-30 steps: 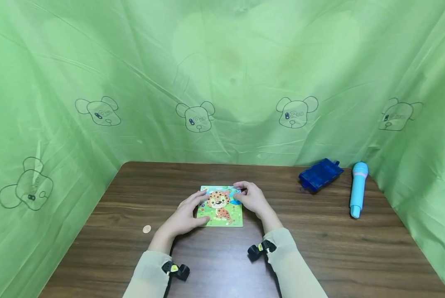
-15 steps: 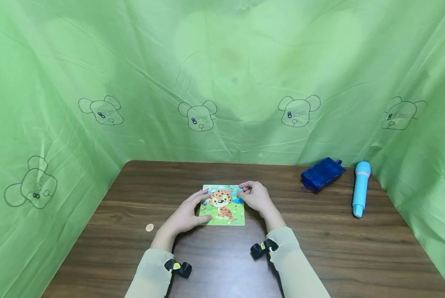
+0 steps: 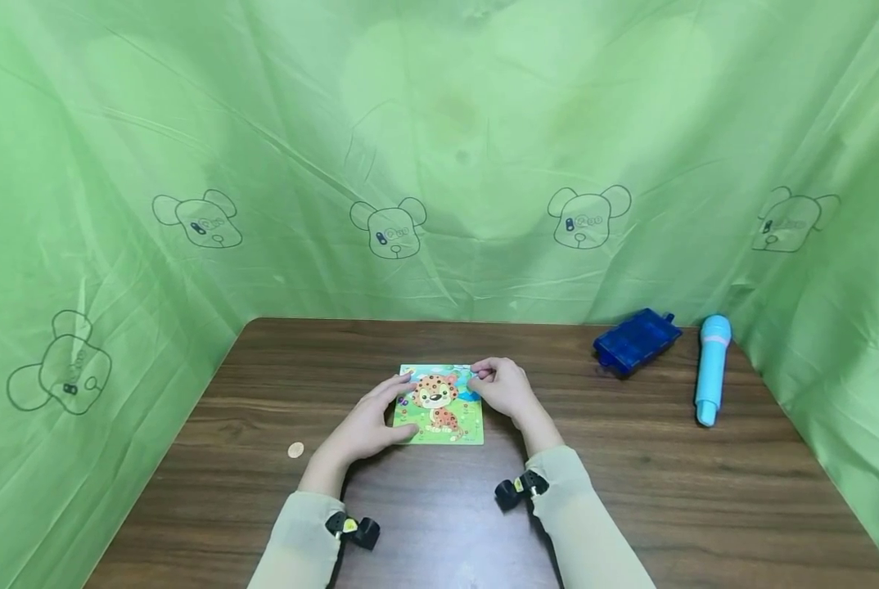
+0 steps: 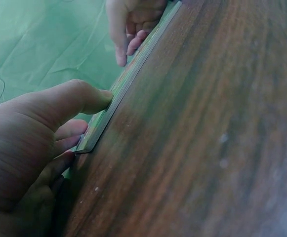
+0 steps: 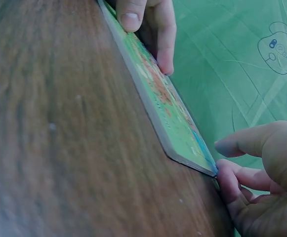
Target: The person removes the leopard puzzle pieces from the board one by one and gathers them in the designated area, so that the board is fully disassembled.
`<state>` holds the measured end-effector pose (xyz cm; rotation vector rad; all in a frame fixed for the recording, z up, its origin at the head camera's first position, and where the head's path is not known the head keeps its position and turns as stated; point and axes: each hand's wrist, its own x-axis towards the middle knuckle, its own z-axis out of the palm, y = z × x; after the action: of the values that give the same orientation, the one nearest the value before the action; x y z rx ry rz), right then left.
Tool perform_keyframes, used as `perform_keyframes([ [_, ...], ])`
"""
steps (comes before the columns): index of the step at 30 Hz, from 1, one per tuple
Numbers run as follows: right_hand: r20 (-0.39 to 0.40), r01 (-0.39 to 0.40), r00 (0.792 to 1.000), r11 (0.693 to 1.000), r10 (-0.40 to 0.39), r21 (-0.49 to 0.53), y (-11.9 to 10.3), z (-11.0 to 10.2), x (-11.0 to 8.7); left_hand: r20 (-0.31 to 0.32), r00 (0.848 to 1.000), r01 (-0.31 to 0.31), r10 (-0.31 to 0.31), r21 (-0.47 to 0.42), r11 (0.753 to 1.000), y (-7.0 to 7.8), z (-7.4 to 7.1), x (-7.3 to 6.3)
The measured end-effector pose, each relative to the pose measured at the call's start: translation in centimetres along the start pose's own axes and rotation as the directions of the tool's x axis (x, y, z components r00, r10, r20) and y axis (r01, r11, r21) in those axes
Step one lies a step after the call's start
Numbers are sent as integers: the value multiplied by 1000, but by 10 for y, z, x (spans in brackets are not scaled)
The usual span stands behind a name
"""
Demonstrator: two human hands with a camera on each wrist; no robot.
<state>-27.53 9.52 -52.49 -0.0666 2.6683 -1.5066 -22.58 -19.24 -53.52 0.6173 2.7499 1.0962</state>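
Observation:
A square puzzle board (image 3: 450, 413) with a cartoon leopard on a green and blue ground lies flat on the table. My left hand (image 3: 366, 421) holds its left side in the head view, the thumb on the near edge and the fingers along the left edge. In the left wrist view that thumb (image 4: 96, 100) presses on the board near a corner. At the far right corner my right hand (image 3: 509, 388) has its fingers curled against the edge. The right thumb (image 5: 232, 146) sits over that corner, and whether it touches cannot be made out.
A small round wooden-looking disc (image 3: 295, 450) lies left of the left hand. Toward the back right are a translucent blue case (image 3: 637, 342) and a light-blue toy microphone (image 3: 714, 372). Green cloth (image 3: 439, 164) hangs behind the table (image 3: 631, 499) and at its sides.
The right hand's fingers, straighter a second ago, have curled in at the board's far right corner. The left hand keeps its place on the board. The head view has shifted slightly.

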Motion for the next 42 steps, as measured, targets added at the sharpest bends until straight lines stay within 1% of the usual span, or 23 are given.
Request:
perform_keyframes([
  [7,3,7,1000,1000,-7,7,2,3,2,-8,1000,3,-3,-8,1000,-1,1,0],
  [11,6,-7,1000,1000,7,11,3,4,3,-7,1000,4,-4,-8,1000,0,1,1],
  [17,29,-44,999,998,42,51,4,3,2,3,1000,10,-10,-5,1000,2,0,1],
  [23,42,-12,999,996,8,88,4,2,1,6,1000,9,-8,-9,1000,3,0,0],
  [29,62,40,997,996,-44,75,1,2,0,3,1000,13,-13,-7,1000,3,0,1],
  [32,60,41,997,996,-46,85,2,1,1,-1,1000,9,-9,-4,1000,3,0,1],
  [36,63,36,997,997,-40,70,4,0,3,2,1000,-14,14,11,1000,5,1,3],
  [42,62,51,997,998,-53,38,3,1,1,48,996,-78,76,40,996,8,1,3],
])
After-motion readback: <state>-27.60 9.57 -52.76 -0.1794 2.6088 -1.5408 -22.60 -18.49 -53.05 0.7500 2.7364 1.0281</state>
